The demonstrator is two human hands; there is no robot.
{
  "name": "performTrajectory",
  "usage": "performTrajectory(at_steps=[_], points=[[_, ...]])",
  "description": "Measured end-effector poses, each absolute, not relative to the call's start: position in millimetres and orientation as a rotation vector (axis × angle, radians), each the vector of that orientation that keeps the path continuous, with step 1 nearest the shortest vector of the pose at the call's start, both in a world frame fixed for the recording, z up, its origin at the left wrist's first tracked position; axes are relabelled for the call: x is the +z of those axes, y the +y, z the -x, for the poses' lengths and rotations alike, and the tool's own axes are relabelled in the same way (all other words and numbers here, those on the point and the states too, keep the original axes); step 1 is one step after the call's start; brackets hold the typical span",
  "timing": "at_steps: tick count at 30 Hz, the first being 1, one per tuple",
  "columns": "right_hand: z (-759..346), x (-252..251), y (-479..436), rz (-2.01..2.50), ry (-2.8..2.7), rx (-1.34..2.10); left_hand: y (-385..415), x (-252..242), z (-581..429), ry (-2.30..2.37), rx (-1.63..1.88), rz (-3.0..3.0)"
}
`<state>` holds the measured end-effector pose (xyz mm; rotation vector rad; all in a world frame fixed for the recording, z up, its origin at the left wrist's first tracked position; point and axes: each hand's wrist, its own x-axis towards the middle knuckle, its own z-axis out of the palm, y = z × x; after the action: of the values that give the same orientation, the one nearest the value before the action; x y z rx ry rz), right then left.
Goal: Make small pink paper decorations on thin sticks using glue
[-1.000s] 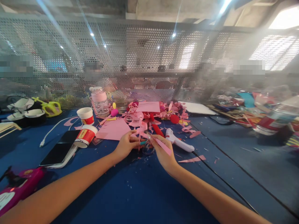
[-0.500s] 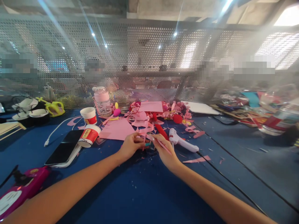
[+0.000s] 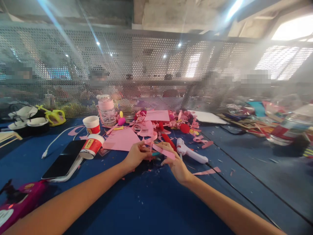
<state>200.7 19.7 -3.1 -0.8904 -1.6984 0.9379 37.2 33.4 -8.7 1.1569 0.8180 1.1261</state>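
Note:
My left hand (image 3: 135, 156) is closed in a pinch at the middle of the blue table, on a pink paper strip (image 3: 151, 139) that rises from its fingertips. A small teal piece (image 3: 156, 153) shows just beside those fingertips; what it belongs to is unclear. Close by on the right, my right hand (image 3: 178, 167) is closed around a flat pink strip (image 3: 166, 152), which slants across its fingers toward the left hand. Behind both hands lie a pink paper sheet (image 3: 122, 140) and a heap of pink scraps (image 3: 144, 125). A white glue gun (image 3: 193, 153) rests right of my right hand.
On the left are two paper cups (image 3: 92, 146), one tipped, a black phone (image 3: 64, 160), a white cable (image 3: 55, 140) and a magenta device (image 3: 23, 199). A pink-topped bottle (image 3: 107, 111) stands before the perforated screen (image 3: 156, 58). The glue gun's black cord (image 3: 234, 187) crosses the right side.
My right hand's fingers have opened out somewhat and shifted slightly, and the pink strip in it now lies across toward the left hand. My left hand keeps its pinch. The view has tilted a little.

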Motion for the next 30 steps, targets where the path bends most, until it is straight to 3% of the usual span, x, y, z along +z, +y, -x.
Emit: performTrajectory(at_steps=[7, 19, 30], points=[[-201, 3, 19, 0.69, -1.696, 1.124, 34, -11, -37, 0.756, 1.183, -1.14], [-188, 1, 24, 0.908, -1.698, 0.831, 32, -7, -39, 0.74, 1.132, -1.287], [-180, 1, 16, 1.0, -1.375, 1.097, 27, -4, -39, 0.733, 1.119, -1.443]])
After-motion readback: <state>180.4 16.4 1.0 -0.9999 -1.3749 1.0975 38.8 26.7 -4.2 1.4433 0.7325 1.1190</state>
